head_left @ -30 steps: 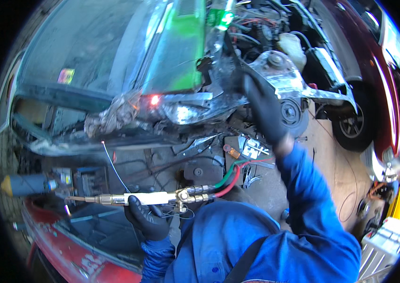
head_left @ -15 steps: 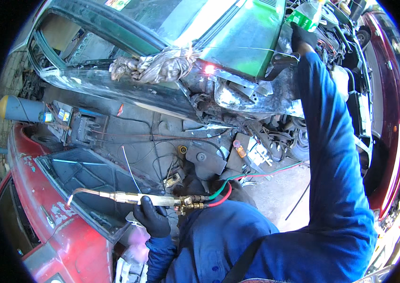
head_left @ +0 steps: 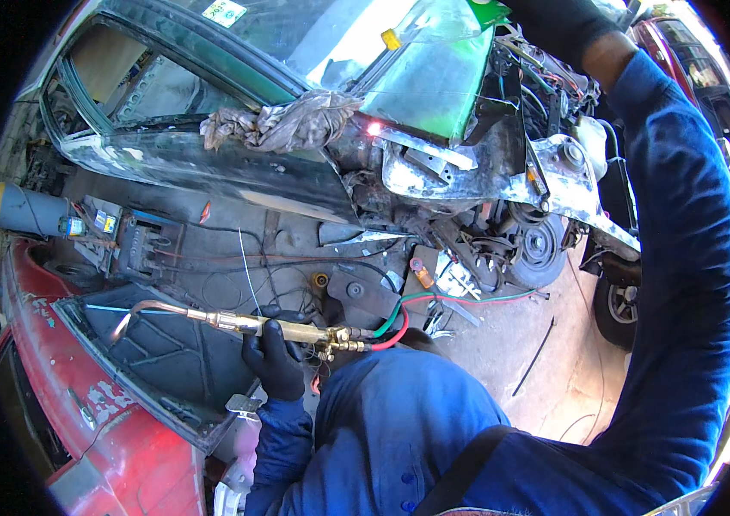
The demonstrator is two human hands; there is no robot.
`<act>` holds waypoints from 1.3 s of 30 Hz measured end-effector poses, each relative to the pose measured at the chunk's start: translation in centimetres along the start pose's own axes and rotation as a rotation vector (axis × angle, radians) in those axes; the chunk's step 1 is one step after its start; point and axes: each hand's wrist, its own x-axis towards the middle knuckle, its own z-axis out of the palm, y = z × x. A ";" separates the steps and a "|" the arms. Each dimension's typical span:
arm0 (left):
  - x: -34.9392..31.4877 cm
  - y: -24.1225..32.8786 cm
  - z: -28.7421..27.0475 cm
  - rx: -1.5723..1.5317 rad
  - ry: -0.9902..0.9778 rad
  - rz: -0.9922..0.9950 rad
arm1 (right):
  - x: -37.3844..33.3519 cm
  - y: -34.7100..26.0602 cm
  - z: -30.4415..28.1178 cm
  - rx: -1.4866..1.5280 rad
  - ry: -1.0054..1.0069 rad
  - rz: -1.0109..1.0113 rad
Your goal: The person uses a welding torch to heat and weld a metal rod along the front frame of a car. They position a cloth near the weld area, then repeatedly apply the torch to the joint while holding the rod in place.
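My left hand (head_left: pixel 277 359), in a black glove, is closed around the handle of a brass welding torch (head_left: pixel 298 332). The torch's bent tip points left, over a detached dark car door (head_left: pixel 150 344). A thin pale rod (head_left: pixel 250 273) stands up from the same hand. At the top edge my right hand (head_left: pixel 558 24), also gloved, grips a clear plastic bottle (head_left: pixel 434 24) with a green label, partly cut off by the picture's edge. The bottle lies tilted, its yellow cap toward the lower left, above the green car panel (head_left: pixel 434 90). A small spot glows pinkish-red at the panel's corner.
Green and red hoses (head_left: pixel 468 298) run right from the torch. A crumpled grey cloth (head_left: pixel 283 120) lies on the car body. Blue-grey gas cylinder (head_left: pixel 34 211) at left, red car (head_left: pixel 116 421) at lower left. Loose parts and cables litter the floor; a wheel (head_left: pixel 619 301) stands at right.
My right hand has swung up with the bottle, whose cap end now reaches left over the green panel. The torch has tilted and shifted slightly up and left. A thin line across the panel no longer shows.
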 end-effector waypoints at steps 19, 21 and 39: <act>0.6 -0.6 -1.6 0.039 -0.030 -0.039 | -0.8 -6.9 -9.4 -0.074 -0.325 0.012; 1.0 -0.8 -1.6 0.156 -0.024 0.073 | -0.5 -7.9 -9.6 -0.073 -0.308 0.041; 3.3 0.1 -2.6 0.098 -0.110 0.045 | 0.0 -10.9 -9.1 0.115 -0.375 0.034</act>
